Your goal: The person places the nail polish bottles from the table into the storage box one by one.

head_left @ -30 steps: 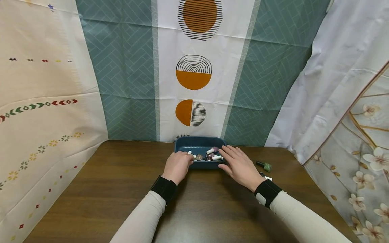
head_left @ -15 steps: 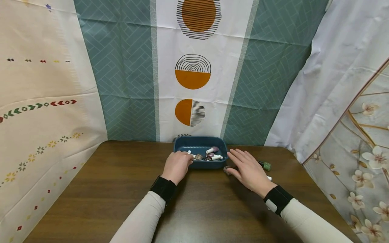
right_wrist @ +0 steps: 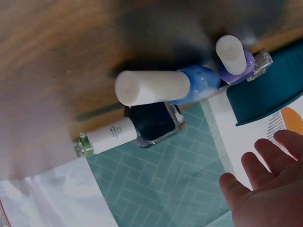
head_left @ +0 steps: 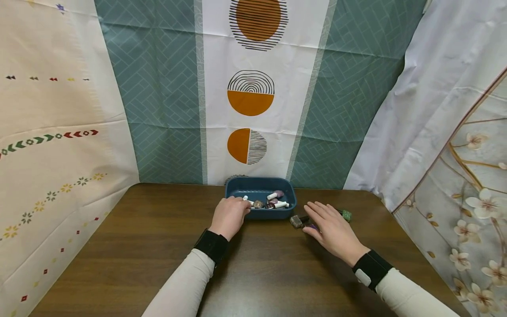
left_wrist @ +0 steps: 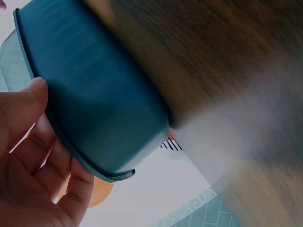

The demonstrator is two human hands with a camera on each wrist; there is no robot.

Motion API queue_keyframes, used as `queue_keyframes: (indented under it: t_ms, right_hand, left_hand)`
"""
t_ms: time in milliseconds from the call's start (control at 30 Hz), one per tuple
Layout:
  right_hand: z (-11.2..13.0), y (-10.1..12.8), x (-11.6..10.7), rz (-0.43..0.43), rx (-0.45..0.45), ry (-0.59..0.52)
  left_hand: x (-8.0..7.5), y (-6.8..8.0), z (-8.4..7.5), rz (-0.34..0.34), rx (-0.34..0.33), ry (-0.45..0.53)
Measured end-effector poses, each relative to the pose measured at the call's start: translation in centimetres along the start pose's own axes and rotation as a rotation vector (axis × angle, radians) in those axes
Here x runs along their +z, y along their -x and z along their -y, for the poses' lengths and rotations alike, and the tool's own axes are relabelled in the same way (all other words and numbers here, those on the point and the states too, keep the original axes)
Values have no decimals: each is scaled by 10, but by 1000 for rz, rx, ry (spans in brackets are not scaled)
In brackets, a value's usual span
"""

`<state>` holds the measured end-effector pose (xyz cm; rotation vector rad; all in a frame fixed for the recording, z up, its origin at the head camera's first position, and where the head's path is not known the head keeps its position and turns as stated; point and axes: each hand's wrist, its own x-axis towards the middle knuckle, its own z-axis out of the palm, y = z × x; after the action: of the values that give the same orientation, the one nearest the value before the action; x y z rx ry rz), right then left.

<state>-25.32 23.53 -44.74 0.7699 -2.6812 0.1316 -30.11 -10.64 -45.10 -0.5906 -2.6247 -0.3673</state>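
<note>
A dark blue tray (head_left: 286, 213) sits at the back middle of the brown table and holds several small nail polish bottles (head_left: 273, 201). My left hand (head_left: 236, 207) grips the tray's near left rim, thumb on the outer wall (left_wrist: 94, 109) and fingers (left_wrist: 71, 198) curled over the edge. My right hand (head_left: 317, 218) hovers flat with straight fingers (right_wrist: 265, 175) over loose bottles right of the tray and holds nothing. Beneath it lie a glittery brown bottle (head_left: 295, 221), a purple bottle (right_wrist: 234, 59) and a blue bottle (right_wrist: 158, 87) with a white cap.
A green bottle (head_left: 347, 215) lies further right on the table (head_left: 158, 246). A dark square bottle (right_wrist: 154, 122) and a white-capped one (right_wrist: 111, 135) lie beside the blue bottle. Patterned curtains (head_left: 249, 97) close in the back and both sides.
My right hand has drawn away from the tray's right rim, moving right and toward me over the loose bottles. The left hand keeps its hold on the tray.
</note>
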Motion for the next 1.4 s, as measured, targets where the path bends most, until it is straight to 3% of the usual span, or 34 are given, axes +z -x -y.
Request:
queue_keyframes:
  t_ms: [1400]
  right_hand:
    - [-6,9,18,65,78,107]
  left_hand:
    - [2,-4,-3,25,-19,17]
